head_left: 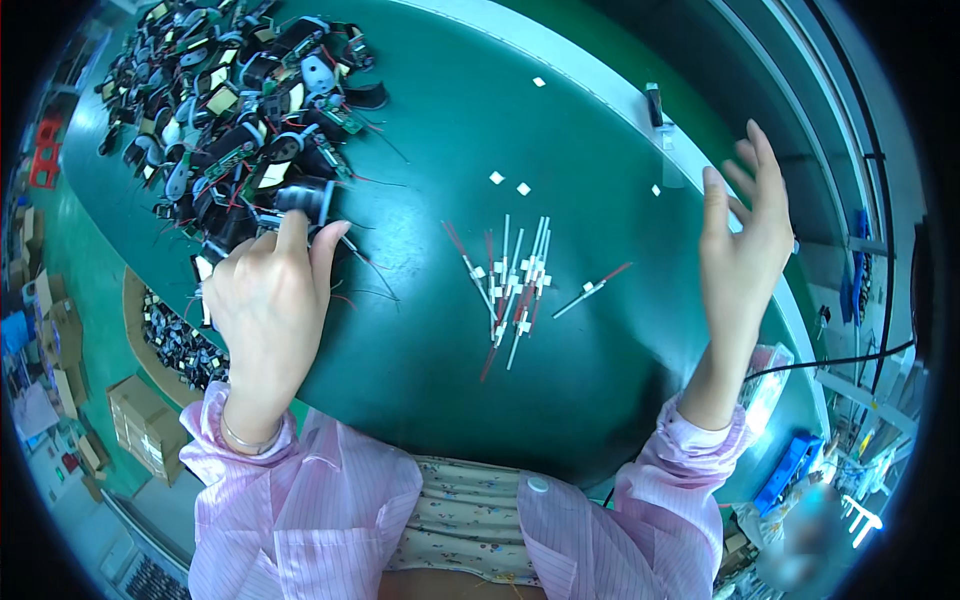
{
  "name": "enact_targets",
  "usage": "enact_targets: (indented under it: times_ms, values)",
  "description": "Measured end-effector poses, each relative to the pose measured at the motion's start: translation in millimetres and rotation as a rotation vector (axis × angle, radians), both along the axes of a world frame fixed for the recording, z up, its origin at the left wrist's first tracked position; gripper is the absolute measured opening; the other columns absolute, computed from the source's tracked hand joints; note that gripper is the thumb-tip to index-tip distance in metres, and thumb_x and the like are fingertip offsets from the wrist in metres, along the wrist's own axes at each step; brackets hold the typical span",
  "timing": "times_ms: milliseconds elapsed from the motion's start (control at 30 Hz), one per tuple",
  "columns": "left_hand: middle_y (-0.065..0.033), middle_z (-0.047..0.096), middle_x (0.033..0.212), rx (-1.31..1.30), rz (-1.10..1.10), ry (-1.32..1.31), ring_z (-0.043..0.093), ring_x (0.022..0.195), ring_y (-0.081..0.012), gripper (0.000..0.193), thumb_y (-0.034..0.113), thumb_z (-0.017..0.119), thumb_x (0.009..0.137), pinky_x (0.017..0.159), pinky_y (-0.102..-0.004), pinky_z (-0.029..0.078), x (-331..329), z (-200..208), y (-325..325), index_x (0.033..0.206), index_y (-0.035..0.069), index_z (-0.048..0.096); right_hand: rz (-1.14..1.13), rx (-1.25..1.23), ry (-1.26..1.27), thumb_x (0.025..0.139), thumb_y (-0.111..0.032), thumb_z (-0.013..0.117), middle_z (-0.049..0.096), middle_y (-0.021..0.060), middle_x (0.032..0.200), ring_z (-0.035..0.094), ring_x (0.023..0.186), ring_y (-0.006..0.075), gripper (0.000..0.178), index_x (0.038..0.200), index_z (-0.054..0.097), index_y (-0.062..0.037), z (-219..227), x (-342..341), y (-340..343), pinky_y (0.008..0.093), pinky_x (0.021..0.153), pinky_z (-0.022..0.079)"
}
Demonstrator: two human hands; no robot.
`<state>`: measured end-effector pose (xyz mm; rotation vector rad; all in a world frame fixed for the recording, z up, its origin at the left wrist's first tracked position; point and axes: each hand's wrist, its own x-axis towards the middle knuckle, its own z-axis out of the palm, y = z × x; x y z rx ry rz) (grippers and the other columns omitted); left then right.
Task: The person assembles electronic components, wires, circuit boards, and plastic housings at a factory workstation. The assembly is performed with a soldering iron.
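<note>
At the near edge of a heap of black electronic assemblies, my left hand reaches in with its fingers bent. Its index finger and thumb are at a black rounded assembly, which looks slightly smeared by motion; the other fingertips are hidden. Thin wires stick out beside the thumb. My right hand is raised over the right side of the table, fingers apart and holding nothing. Between the hands lies a loose bunch of thin white-sleeved leads with red wire ends and small white tabs. One separate lead lies to their right.
Small white squares are scattered on the green table. A clear plastic box and a black cable are at the right edge. Below the left edge stand a carton of small dark parts and a cardboard box.
</note>
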<state>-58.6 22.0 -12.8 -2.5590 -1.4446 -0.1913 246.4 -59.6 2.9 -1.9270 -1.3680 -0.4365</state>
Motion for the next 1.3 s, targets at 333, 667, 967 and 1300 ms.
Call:
enact_targets:
  times_ms: [333, 667, 967, 1300]
  values:
    - [-0.0126, 0.058, 0.071, -0.278, -0.146, 0.096, 0.061, 0.062, -0.029, 0.017, 0.017, 0.07, 0.077, 0.054, -0.0401, 0.046, 13.4, -0.7, -7.0, 0.087, 0.006, 0.06, 0.543, -0.787, -0.167, 0.065, 0.0, 0.063, 0.051, 0.011, 0.077, 0.059, 0.071, 0.0285, 0.016, 0.077, 0.052, -0.0005, -30.6, -44.5, -56.4, 0.0378, 0.058, 0.051]
    - [-0.021, 0.057, 0.119, -1.855, -0.218, -1.533, 0.062, 0.096, -0.0274, 0.038, 0.015, 0.047, 0.095, 0.072, -0.0389, 0.053, 53.4, 27.3, -0.5, 0.126, -0.008, 0.047, 0.813, -0.095, 1.431, 0.082, 0.012, 0.062, 0.062, 0.0164, 0.091, 0.065, 0.063, 0.0171, 0.012, 0.094, 0.063, 0.0078, 27.6, -37.1, -32.5, 0.0225, 0.052, 0.054]
    - [-0.0136, 0.055, 0.104, -1.116, -0.671, -1.127, 0.056, 0.083, -0.017, 0.025, 0.002, 0.073, 0.077, 0.067, -0.0255, 0.044, 64.0, 24.4, -15.0, 0.1, -0.003, 0.066, 0.698, 0.044, 1.555, 0.083, 0.009, 0.065, 0.064, 0.0164, 0.089, 0.068, 0.067, 0.019, 0.008, 0.09, 0.061, 0.0071, 23.4, -67.8, -32.0, 0.0248, 0.051, 0.055]
    - [-0.0185, 0.057, 0.099, -0.826, -0.734, -1.156, 0.058, 0.074, -0.0184, 0.01, 0.004, 0.073, 0.077, 0.067, -0.0266, 0.047, 63.5, 14.3, -15.0, 0.083, -0.003, 0.07, 0.658, 0.045, 1.059, 0.077, 0.01, 0.072, 0.067, 0.019, 0.088, 0.066, 0.075, 0.0186, 0.011, 0.083, 0.064, 0.0039, 18.4, -82.3, -40.2, 0.0283, 0.063, 0.053]
